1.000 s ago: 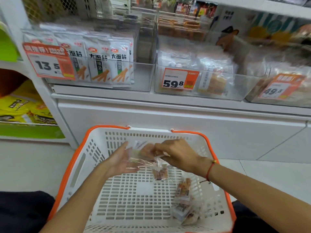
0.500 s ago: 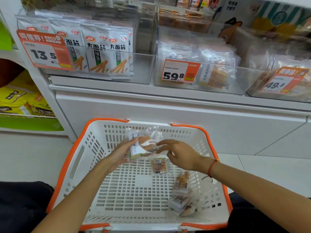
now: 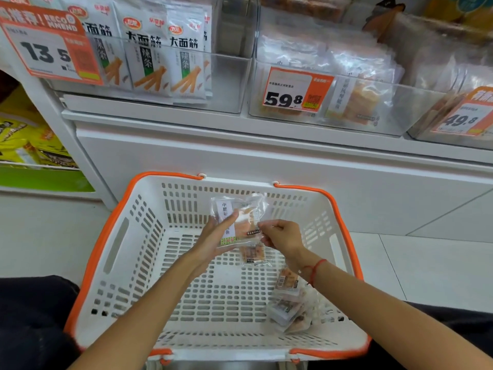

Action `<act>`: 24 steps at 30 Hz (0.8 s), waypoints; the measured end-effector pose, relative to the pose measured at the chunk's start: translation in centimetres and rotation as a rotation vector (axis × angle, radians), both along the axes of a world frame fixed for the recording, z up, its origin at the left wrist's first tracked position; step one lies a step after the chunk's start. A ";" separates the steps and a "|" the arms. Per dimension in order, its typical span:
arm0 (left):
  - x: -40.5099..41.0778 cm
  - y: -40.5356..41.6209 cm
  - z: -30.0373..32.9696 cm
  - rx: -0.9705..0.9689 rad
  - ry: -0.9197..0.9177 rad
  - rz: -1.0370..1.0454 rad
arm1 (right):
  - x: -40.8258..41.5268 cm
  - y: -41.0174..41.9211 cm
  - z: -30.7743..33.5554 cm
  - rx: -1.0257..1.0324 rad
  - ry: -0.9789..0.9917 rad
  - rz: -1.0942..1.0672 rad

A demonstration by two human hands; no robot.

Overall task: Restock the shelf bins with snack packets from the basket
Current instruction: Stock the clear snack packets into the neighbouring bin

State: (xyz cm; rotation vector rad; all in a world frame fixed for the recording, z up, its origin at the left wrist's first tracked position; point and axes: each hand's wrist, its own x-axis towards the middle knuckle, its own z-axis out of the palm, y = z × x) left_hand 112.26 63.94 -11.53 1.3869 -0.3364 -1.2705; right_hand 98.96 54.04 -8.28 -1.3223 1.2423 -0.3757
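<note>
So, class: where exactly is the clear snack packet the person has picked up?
In the head view, the clear snack packet is centre frame, above the white basket, held between the left hand and right hand, below the 59.8 bin.

Basket (image 3: pixel 112 244) before shelf bins (image 3: pixel 328 113) (loose packets (image 3: pixel 286 303) inside, right).

Bright, even indoor light, shadows soft and faint. Glare on the clear shelf bins (image 3: pixel 320 84) at 1 o'clock — packets behind look hazy. Wide-angle bending toward the edges; slight overall softness, worst at 2 o'clock.
</note>
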 end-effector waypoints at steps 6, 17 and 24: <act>1.0 0.2 -1.1 0.085 -0.151 0.070 | -2.3 -3.6 0.8 0.255 -0.034 0.402; 2.8 0.5 -3.6 0.139 -0.096 0.125 | -6.7 -5.4 -7.7 -0.975 1.154 1.728; 2.3 0.3 -2.0 0.107 -0.006 0.139 | -6.0 -6.9 -6.5 -0.415 0.957 1.316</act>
